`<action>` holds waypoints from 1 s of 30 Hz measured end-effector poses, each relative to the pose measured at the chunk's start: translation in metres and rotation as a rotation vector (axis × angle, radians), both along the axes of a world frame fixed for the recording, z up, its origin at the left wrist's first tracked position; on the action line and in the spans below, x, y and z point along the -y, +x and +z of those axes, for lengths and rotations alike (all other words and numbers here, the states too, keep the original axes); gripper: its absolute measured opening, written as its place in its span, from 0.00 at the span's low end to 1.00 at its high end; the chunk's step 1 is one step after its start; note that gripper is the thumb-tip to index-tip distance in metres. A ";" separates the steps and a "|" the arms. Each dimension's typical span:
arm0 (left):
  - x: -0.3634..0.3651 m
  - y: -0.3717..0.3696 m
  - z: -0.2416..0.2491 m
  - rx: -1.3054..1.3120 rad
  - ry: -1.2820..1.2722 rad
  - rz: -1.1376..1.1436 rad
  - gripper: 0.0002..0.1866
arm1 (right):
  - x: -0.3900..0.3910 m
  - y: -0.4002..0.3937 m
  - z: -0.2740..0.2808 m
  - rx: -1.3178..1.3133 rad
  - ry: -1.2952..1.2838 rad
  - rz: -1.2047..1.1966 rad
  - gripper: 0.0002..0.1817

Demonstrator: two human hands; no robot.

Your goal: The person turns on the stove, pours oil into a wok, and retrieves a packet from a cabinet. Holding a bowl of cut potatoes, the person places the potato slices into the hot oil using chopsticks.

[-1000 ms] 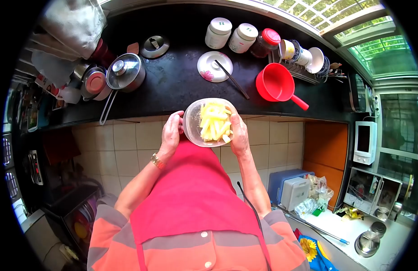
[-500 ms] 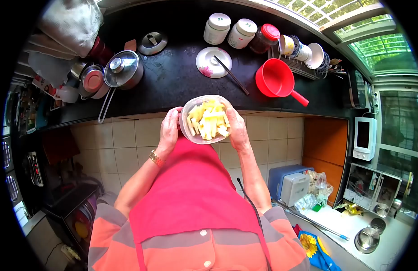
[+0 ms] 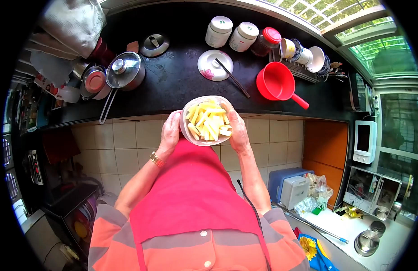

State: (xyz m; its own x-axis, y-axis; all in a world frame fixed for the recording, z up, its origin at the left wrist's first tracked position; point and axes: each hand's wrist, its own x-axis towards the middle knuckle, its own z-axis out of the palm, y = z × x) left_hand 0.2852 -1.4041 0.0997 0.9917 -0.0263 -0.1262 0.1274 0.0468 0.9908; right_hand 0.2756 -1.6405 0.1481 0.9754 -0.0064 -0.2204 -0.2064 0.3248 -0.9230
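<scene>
Both hands hold a clear plastic bowl [image 3: 185, 131] in front of the red apron, near the counter's front edge. Pale yellow cut sticks [image 3: 210, 121] fill it. My left hand [image 3: 171, 131], with a gold watch at its wrist, presses against the bowl's left side. Around the right rim wraps my right hand [image 3: 237, 131], its fingertips partly hidden. Beyond the bowl, a flowered white plate [image 3: 209, 67] lies on the counter with dark chopsticks [image 3: 234, 80] resting across its edge.
On the black counter [image 3: 173, 86] stand a red handled pan [image 3: 274, 81], a lidded pot [image 3: 125, 72], a loose lid [image 3: 154, 45], two white jars [image 3: 219, 32], a red-capped jar [image 3: 266, 41] and a dish rack [image 3: 301, 71].
The sticks in the bowl have shifted and lie in a different arrangement. Both hands keep their hold on the bowl. The view has moved slightly.
</scene>
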 end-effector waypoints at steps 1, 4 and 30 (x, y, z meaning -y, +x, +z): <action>0.001 0.000 -0.001 0.111 0.038 0.018 0.22 | 0.000 0.002 0.003 0.013 -0.009 0.027 0.34; -0.001 -0.004 0.011 -0.003 -0.038 -0.004 0.22 | -0.005 0.005 0.025 0.001 0.245 0.040 0.34; -0.011 0.002 0.007 -0.046 -0.108 0.007 0.20 | -0.006 0.007 0.032 0.007 0.037 0.138 0.33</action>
